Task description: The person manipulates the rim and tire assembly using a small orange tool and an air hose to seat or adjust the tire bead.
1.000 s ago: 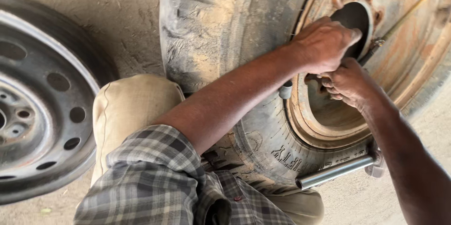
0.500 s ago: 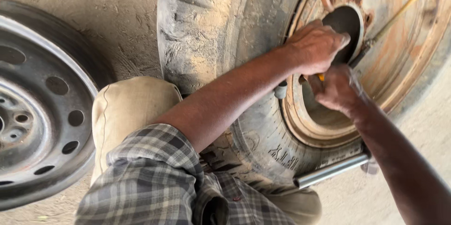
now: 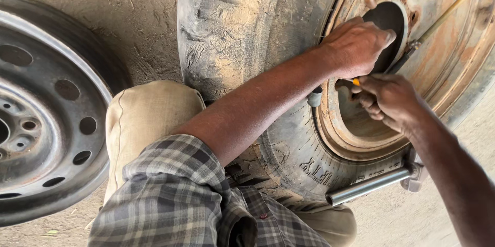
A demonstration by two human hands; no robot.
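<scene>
Head view: I see the left hand (image 3: pixel 356 46) curled over the edge of the dark round hole (image 3: pixel 386 20) in the middle of the rusty orange metal wheel rim (image 3: pixel 454 56). Its fingers are bent and press on the rim, and I cannot tell if they hold anything. The right hand (image 3: pixel 386 100) sits just below it, closed tight around a small tool with a yellow tip (image 3: pixel 356 81). The two hands are close, almost touching.

A thin yellow-orange hose (image 3: pixel 448 12) runs from the top right corner down to the rim near the hands. A short grey valve stem (image 3: pixel 315 96) sticks out at the rim's edge, just beside the left wrist.

The rim sits inside a big, dusty, cracked black rubber tyre (image 3: pixel 242 30) with deep grooves. A shiny silver metal pipe (image 3: pixel 368 186) lies against the tyre's lower side.

My sleeve is a grey checked cloth (image 3: pixel 175 200), and my knee wears tan trousers (image 3: pixel 149 118), touching the tyre.

Off to the left lies a smooth grey steel wheel (image 3: pixel 46 123) with round holes. The ground (image 3: pixel 124 15) is rough, dusty grey dirt.
</scene>
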